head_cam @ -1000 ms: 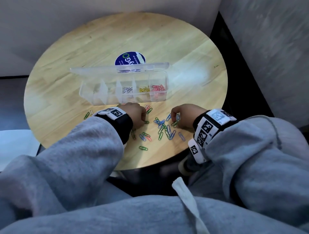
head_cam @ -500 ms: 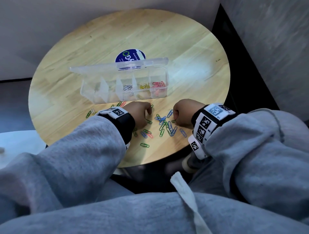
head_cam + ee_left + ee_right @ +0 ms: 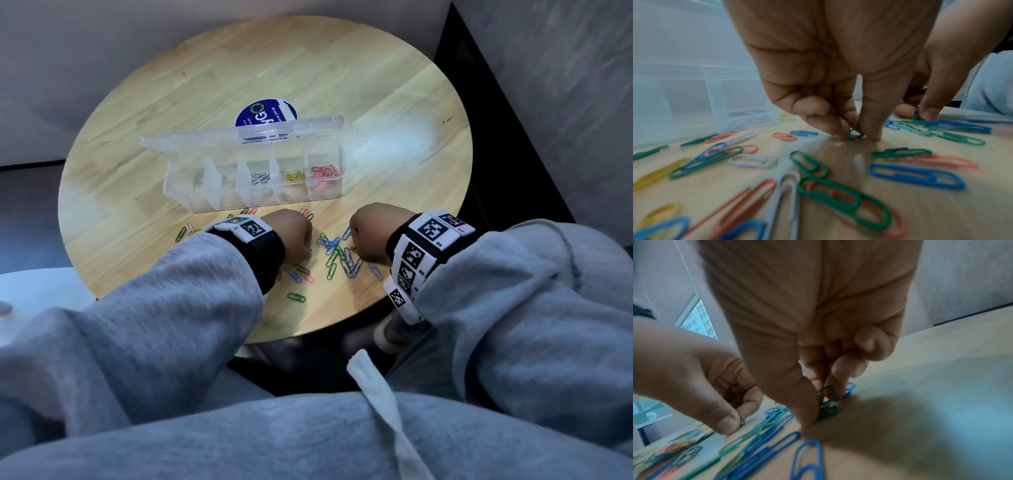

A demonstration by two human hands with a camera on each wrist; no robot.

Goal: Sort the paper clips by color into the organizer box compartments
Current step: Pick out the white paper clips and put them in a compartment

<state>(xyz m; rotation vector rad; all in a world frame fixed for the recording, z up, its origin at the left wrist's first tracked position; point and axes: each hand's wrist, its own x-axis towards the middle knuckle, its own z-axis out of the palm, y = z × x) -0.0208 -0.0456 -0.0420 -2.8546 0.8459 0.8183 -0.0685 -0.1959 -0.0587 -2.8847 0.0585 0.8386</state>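
Clips of many colors lie on the round table (image 3: 144,144), in front of the clear organizer box (image 3: 260,185). The box sits past both hands, closer to the left one. The left hand (image 3: 291,236) pinches a green clip (image 3: 855,134) that stands up on its end on the wood. The right hand (image 3: 373,233) pinches a bunch of green clips (image 3: 827,404), also on end. The three right-side parts of the box hold silver, yellow and red clips, so I think green goes in a part further left.
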